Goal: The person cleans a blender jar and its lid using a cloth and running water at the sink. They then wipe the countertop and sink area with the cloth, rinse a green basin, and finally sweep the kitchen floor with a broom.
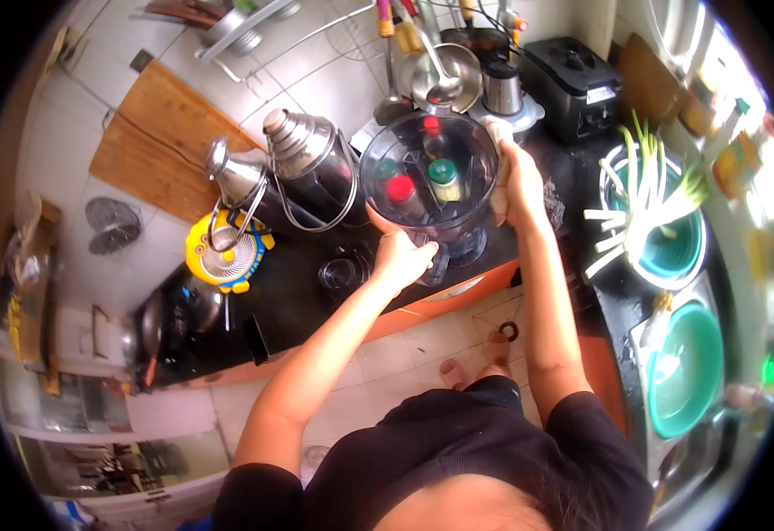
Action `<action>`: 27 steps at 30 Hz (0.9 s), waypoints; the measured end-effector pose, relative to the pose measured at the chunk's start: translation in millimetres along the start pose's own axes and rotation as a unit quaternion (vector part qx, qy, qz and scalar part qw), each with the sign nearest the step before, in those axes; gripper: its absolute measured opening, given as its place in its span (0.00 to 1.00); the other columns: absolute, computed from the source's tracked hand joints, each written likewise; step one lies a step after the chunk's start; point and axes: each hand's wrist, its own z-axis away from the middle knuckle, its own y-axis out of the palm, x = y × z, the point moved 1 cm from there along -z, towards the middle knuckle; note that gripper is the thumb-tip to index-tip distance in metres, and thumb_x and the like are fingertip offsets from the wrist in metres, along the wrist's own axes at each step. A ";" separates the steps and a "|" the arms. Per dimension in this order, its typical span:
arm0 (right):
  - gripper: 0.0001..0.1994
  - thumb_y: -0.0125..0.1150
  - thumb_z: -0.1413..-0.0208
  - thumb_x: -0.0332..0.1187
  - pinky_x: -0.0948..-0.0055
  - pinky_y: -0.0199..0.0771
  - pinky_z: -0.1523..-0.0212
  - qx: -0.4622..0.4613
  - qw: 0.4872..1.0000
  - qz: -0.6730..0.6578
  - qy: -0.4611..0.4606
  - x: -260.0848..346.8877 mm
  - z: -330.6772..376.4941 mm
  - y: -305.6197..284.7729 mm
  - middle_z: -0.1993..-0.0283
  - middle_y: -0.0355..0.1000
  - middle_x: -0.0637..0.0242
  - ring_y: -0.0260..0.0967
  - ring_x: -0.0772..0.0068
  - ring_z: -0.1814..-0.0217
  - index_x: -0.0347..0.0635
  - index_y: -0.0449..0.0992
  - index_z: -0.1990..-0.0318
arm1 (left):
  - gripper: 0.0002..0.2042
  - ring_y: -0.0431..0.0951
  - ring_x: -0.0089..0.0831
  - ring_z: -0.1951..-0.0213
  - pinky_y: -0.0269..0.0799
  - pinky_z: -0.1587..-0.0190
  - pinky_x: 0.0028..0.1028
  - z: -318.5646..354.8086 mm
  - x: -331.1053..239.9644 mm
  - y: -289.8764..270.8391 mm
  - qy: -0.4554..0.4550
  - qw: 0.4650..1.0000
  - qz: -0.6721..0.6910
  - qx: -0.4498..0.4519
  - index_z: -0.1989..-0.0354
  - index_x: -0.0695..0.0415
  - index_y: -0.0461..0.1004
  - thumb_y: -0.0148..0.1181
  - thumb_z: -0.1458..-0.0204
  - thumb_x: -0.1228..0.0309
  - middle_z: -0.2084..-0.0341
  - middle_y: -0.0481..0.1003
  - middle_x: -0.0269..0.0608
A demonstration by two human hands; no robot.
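Note:
I hold a clear plastic blender jug (429, 181) up over the black counter (298, 292), its open mouth facing me. My left hand (398, 257) grips its base and handle from below. At the jug's right rim, my right hand (518, 181) presses a white cloth (496, 133). Through the clear jug I see bottles with red, green and dark caps standing behind it.
Two steel kettles (307, 164) and a yellow fan-shaped gadget (226, 252) stand to the left. A black blender base (575, 84), a steel cup and ladles sit at the back. Spring onions (648, 190) lie in a teal bowl at right, above a green basin (686, 367).

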 end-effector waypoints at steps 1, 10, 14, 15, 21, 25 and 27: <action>0.19 0.54 0.46 0.46 0.73 0.66 0.83 0.016 0.996 0.042 0.073 1.6 -19.8 -10.4 0.72 0.71 0.63 0.66 0.71 0.82 0.37 0.72 0.57 | 0.14 0.76 0.27 0.81 0.72 0.72 0.26 -0.4 2.6 -2.2 0.017 1.000 -0.007 0.011 0.61 0.66 0.71 0.61 0.53 0.70 0.85 0.75 0.39; 0.17 0.51 0.45 0.36 0.70 0.74 0.56 0.274 0.889 -0.187 0.316 -33.8 -86.5 -4.0 0.60 0.75 0.55 0.73 0.66 0.61 0.32 0.71 0.54 | 0.34 0.72 0.23 0.79 0.70 0.76 0.25 -0.5 24.0 -48.2 0.040 0.985 0.022 0.168 0.42 0.64 0.46 0.60 0.55 0.79 0.75 0.73 0.40; 0.17 0.50 0.45 0.35 0.69 0.70 0.49 0.417 0.852 -0.124 0.292 -43.9 -95.1 20.8 0.54 0.72 0.55 0.71 0.65 0.54 0.31 0.70 0.52 | 0.48 0.72 0.23 0.77 0.71 0.76 0.25 -0.5 27.1 -62.5 0.051 0.984 0.062 0.159 0.37 0.55 0.24 0.60 0.56 0.81 0.72 0.73 0.41; 0.17 0.50 0.45 0.35 0.69 0.70 0.50 0.486 0.849 -0.054 0.202 -44.6 -95.9 28.9 0.54 0.72 0.56 0.71 0.65 0.55 0.31 0.70 0.52 | 0.51 0.72 0.24 0.76 0.71 0.75 0.25 0.5 24.2 -63.4 0.043 0.987 0.052 0.147 0.37 0.54 0.20 0.61 0.57 0.80 0.72 0.73 0.43; 0.14 0.48 0.42 0.31 0.71 0.70 0.54 0.507 0.784 -0.074 0.351 -62.2 -91.2 63.0 0.56 0.73 0.61 0.70 0.72 0.57 0.32 0.71 0.51 | 0.47 0.78 0.36 0.70 0.73 0.60 0.29 10.6 2.9 -59.8 0.016 0.998 -0.058 0.000 0.39 0.62 0.40 0.70 0.62 0.67 0.74 0.74 0.48; 0.15 0.49 0.43 0.31 0.71 0.68 0.51 0.597 0.748 -0.012 0.290 -92.7 -89.5 56.7 0.55 0.73 0.61 0.70 0.71 0.55 0.33 0.70 0.51 | 0.32 0.74 0.27 0.78 0.68 0.75 0.25 10.8 3.3 -56.2 0.005 0.998 -0.060 -0.025 0.50 0.62 0.54 0.67 0.64 0.75 0.81 0.71 0.39; 0.15 0.49 0.43 0.31 0.71 0.67 0.50 0.630 0.738 0.011 0.244 -111.3 -86.3 47.0 0.54 0.72 0.61 0.69 0.71 0.54 0.34 0.70 0.50 | 0.30 0.72 0.21 0.81 0.66 0.79 0.22 10.7 3.2 -55.4 0.012 0.999 -0.035 -0.020 0.53 0.60 0.54 0.65 0.64 0.81 0.83 0.69 0.36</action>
